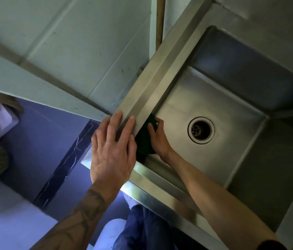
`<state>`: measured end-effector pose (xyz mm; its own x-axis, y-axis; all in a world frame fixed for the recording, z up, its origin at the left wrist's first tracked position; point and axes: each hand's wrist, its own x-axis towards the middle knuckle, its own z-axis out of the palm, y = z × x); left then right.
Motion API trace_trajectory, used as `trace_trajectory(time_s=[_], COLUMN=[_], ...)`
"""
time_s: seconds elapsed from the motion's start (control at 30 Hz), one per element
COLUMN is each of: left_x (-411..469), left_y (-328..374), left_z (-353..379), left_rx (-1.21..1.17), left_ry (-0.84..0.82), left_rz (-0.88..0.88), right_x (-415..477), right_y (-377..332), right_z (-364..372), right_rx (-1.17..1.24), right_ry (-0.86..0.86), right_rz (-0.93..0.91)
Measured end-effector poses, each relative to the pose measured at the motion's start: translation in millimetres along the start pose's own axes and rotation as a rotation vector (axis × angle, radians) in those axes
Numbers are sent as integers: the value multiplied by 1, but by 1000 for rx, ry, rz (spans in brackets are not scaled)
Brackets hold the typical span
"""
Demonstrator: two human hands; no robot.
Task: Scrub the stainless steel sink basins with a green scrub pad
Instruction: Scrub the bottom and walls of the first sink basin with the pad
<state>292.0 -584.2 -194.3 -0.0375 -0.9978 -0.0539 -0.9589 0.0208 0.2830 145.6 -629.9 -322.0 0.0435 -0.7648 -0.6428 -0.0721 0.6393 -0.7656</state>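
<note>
A stainless steel sink basin (219, 159) fills the right half of the head view, with a round drain (201, 130) in its floor. My right hand (157, 137) reaches down inside the basin and presses a dark green scrub pad (144, 141) against the left inner wall, fingers curled over the pad's edge. The pad is partly hidden under the sink's rim. My left hand (114, 148) rests flat on the sink's left rim (153, 83), fingers straight and spread, holding nothing.
Pale wall tiles (70, 42) rise to the left of the sink, with a ledge (34, 91) below them. A dark purple floor (39, 141) lies at lower left. My blue trouser leg (138, 230) and a white shoe (109, 233) show at the bottom.
</note>
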Motion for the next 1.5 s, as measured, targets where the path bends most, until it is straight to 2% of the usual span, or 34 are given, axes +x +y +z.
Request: trace_trajectory(time_s=[0.13,0.4,0.57,0.63,0.77,0.9,0.93,1.0,1.1,1.17,1.23,1.3,1.4,1.5], left_x=[1,2,-1,-1,-1,-3,-6,-16,-40,-54,-59,-59,-58,-59], left_y=[-2,-4,0,0,3,7,10,18,43,64,83,92,93,91], left_z=[5,11,8,7,5,5,7,11,19,25,30,33,38,41], left_rx=[6,16,22,8,9,93,109,82,-22,-62,-83,-88,-72,-60], left_ry=[20,87,103,107,117,145,157,194,213,220,238,265,291,321], left_rz=[8,18,8,-4,0,-4,-20,-110,-340,-464,-568,-655,-671,-654], right_x=[-9,-30,-11,-17,-37,-23,-24,-33,-59,-65,-57,-44,-42,-64], right_y=[17,15,24,23,23,32,31,26,11,5,7,19,36,41], right_z=[-4,-20,-22,-27,-45,-45,-44,-44,-47,-50,-53,-58,-67,-75], right_rx=[-177,-432,-709,-706,-574,-772,-810,-795,-595,-514,-567,-723,-829,-664], right_ry=[-95,-212,-354,-424,-408,-439,-431,-405,-373,-399,-433,-460,-444,-397], right_rz=[12,-154,-54,-145,-328,-130,-93,-143,-309,-336,-292,-185,-109,-233])
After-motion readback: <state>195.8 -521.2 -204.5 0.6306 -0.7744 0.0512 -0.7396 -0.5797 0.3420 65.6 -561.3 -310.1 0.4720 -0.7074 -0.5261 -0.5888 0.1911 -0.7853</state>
